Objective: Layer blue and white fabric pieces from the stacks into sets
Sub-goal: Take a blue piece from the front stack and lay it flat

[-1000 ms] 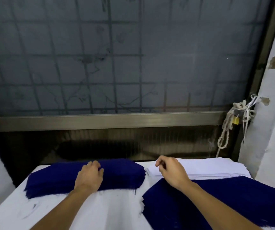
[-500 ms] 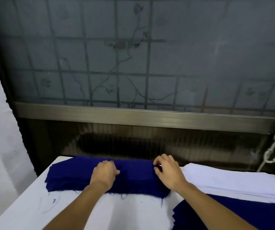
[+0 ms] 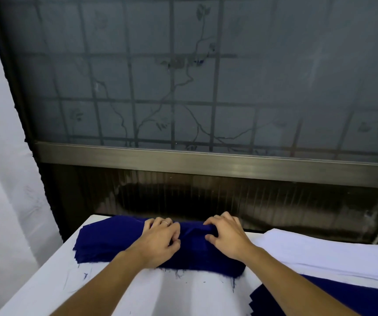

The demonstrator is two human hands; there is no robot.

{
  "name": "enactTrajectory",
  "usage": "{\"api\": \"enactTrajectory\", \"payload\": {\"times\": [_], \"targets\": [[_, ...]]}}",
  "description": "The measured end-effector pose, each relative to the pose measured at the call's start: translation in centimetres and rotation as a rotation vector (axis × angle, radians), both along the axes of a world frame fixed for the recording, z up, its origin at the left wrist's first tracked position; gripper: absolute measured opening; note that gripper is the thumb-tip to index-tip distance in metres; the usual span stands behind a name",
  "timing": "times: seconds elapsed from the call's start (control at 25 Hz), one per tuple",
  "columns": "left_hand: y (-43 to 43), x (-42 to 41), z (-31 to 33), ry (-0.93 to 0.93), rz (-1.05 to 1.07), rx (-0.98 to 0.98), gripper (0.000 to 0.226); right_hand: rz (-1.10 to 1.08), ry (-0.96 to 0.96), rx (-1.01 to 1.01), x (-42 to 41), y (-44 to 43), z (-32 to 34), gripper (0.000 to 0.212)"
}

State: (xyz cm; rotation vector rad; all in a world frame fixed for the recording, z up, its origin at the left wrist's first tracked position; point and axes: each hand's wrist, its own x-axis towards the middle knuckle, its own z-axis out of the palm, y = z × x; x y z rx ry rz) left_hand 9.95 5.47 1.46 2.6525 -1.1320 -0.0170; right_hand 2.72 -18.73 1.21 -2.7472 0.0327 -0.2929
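Blue stack (image 3: 106, 242) lay at lower centre-left of the frame, on the white-covered table (image 3: 151, 293), its long edge running left to right. White stack (image 3: 320, 252) sat at lower right, beside the blue stack's right end. Whether the two touched could not be told. A second blue pile (image 3: 354, 299) filled the bottom right corner, in front of the white stack.

Left hand (image 3: 160, 244) rested on the middle of the blue stack, fingers curled and nipping the top cloth. Right hand (image 3: 228, 239) was just beside it, fingertips hooked over the far edge, thumb pressed into the cloth. The fabric between the two hands was bunched into a ridge. How many layers each hand held could not be told.

Handling judgement: the cloth looked thin, soft and limp, with no stiffness of its own. A single piece should be light. The near edge was raw and frayed, with loose threads on the table, so pieces will likely cling to one another and lift in pairs. Best hold appeared to be the far edge or a corner, pinched between thumb and fingertips to separate one layer. Both hands should be spread apart so the piece hangs flat. A one-handed lift from the centre would probably crumple it and disturb the stack beneath.
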Motion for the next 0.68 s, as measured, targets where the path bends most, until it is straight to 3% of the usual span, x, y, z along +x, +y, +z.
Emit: {"api": "enactTrajectory", "payload": {"times": [0.04,0.16,0.24,0.32,0.48,0.68], "targets": [[0.1,0.2,0.5,0.031,0.009,-0.013,0.021,0.008,-0.011,-0.004,-0.2,-0.2,0.2,0.027],[0.4,0.3,1.6,0.157,0.03,-0.034,0.08,0.05,-0.044,0.039,-1.2,-0.8,1.2,0.019],[-0.7,-0.6,2.5,0.216,0.023,-0.103,0.098,0.1,-0.063,0.111,-2.1,-0.5,2.2,0.017],[-2.9,-1.8,3.4,0.267,0.003,-0.2,0.083,0.151,-0.105,0.114,-2.8,0.4,3.1,0.017],[-4.8,-3.1,5.7,0.213,0.007,-0.304,0.028,0.122,-0.164,0.176,-3.9,0.3,5.6,0.015],[1.3,-2.7,8.0,0.194,0.106,-0.233,0.027,-0.022,-0.067,0.326,-7.8,-3.8,9.4,0.008]]}}
